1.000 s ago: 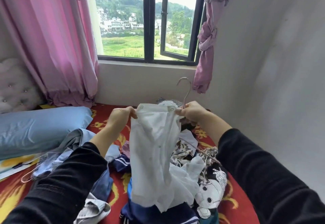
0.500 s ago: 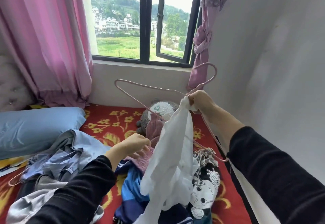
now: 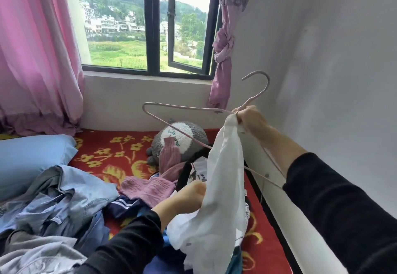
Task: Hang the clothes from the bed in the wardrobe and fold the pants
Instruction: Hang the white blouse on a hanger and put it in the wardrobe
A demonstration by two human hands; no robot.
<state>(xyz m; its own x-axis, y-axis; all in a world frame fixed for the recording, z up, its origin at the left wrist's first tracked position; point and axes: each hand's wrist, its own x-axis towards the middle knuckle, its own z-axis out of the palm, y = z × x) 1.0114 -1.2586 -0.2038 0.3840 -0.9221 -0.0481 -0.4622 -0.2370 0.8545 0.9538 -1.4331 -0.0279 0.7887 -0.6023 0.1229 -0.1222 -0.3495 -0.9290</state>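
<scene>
Right hand [image 3: 250, 120] pinching thin pink wire hanger [image 3: 189, 110] plus collar of sheer white shirt [image 3: 223, 179] above red floral bed [image 3: 120, 155]; left hand [image 3: 184, 198] gripping shirt lower, likely feeding shoulder onto hanger.

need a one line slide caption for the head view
Right hand grips a pink hanger and white shirt over a clothes-strewn bed; left hand gathers the shirt's lower part.

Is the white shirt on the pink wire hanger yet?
Not yet. The white shirt dangles bunched from the right hand, which also grips the pink wire hanger; the hanger's triangle sticks out bare.
</scene>
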